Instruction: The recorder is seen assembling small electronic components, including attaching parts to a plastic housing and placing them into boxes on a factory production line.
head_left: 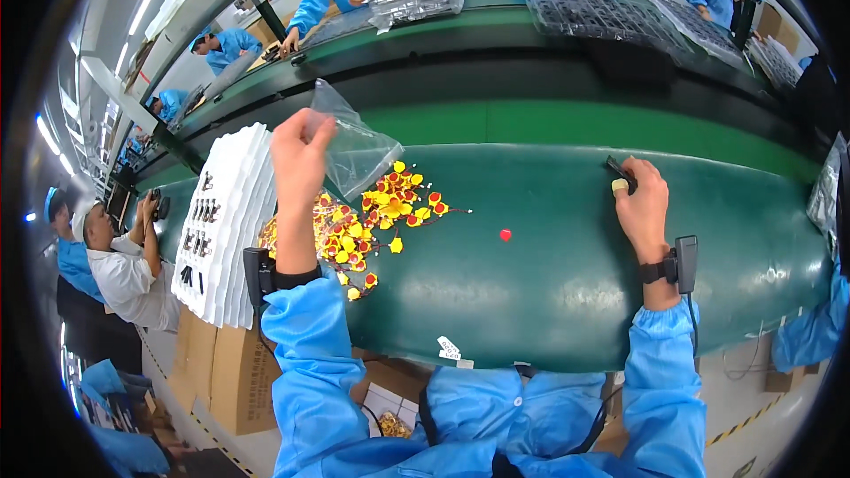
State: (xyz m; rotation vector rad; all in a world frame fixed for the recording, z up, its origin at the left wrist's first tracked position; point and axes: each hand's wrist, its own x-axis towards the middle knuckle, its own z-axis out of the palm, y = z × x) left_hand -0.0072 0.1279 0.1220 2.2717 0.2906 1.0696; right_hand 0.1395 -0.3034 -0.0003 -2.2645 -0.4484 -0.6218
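- We see the left hand [299, 158] raised over the heap, fingers curled with the tips pinching the thin, clear plastic bag [359, 152] by its upper edge.
- The bag hangs open-looking and slack to the right of that hand, its lower end just beside the heap of small yellow-and-red pieces with dark stems [391, 204].
- We have the right hand [644, 205] well apart, at the right on the dark green, smooth-topped table [567, 292]; thumb and fingers close on a small, black, elongated part [620, 172].
- A pale yellow cover [619, 186] sits on one digit there.
- Single small red piece [506, 235] lies between the hands.
- White ridged trays [241, 179], stacked, bearing black parts [202, 211], stand left of the heap.
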